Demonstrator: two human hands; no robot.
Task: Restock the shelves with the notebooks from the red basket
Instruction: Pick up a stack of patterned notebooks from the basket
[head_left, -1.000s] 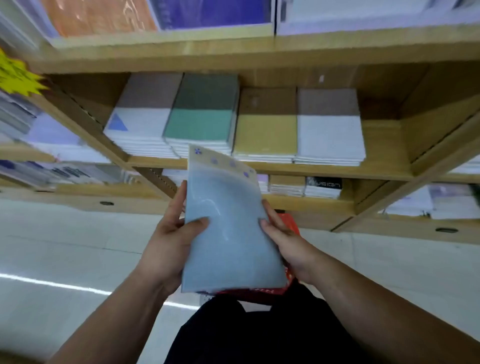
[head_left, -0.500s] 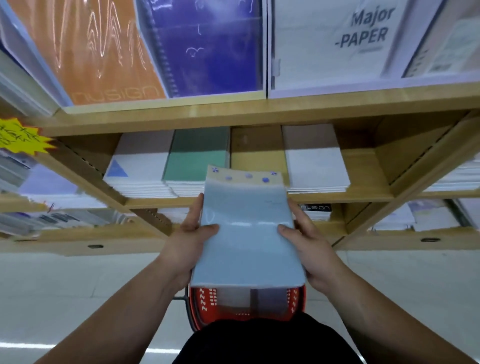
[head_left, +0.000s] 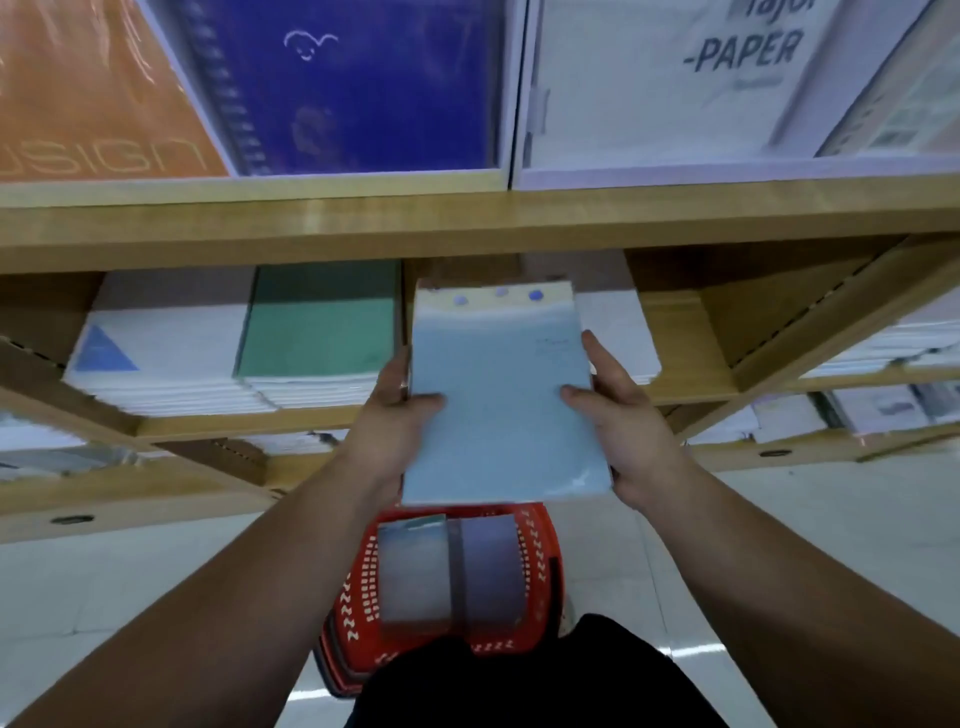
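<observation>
Two thumbs press down on the cover while the other fingers wrap its long edges, so the left hand (head_left: 382, 421) and the right hand (head_left: 631, 421) clamp the blue notebook (head_left: 501, 410) between them, one on each side. From my end it looks thick enough to be a wrapped bundle rather than one book, though the blur will not let me say for sure. It is held in the air in front of the middle shelf (head_left: 208, 427), above the red basket (head_left: 358, 592) on the floor, where more notebooks (head_left: 441, 571) lie (at least two covers show).

I judge the step in hand to be the carry to the shelf. To do it well I would hold the book level, lead with its far short edge, and slide the fingers out only once the weight rests on something.

Room is tight above: the upper shelf board (head_left: 467, 223) hangs low over the opening, so the approach should be flat, not from overhead. The green stack (head_left: 322, 332) sits just left of the path and a white stack (head_left: 621, 338) just right; whatever lies between them is hidden behind the book. Farther right there is bare wood up to the slanted side panel (head_left: 810, 332).
</observation>
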